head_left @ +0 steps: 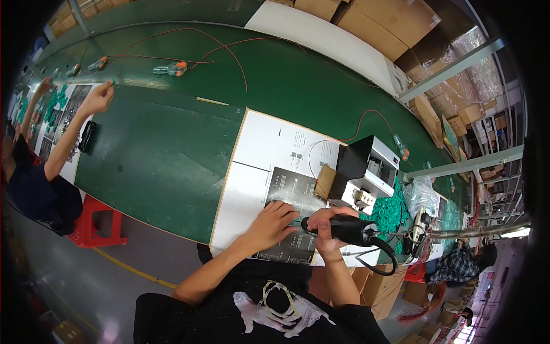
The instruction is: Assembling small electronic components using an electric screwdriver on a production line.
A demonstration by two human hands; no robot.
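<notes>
My right hand (327, 234) is wrapped round a black corded electric screwdriver (350, 229), which lies nearly level with its tip toward the left. My left hand (269, 225) is low over a dark printed panel on the white cardboard sheet (243, 186). Its fingers are bunched together by the screwdriver's tip; whatever small part they pinch is too small to make out. Just beyond my right hand stands a small white-and-black machine (369, 172), with a piece of brown cardboard (325, 181) against its left side. Green rings (391, 211) are heaped to its right.
A green table (160, 155) carries thin red wires and a clear-and-orange tool (171, 69). Clear plastic bags (421, 198) and a power strip (420, 225) lie at right. Another person's hand (98, 98) reaches over the left end, near a red stool (97, 226). Cardboard boxes (384, 26) stand behind.
</notes>
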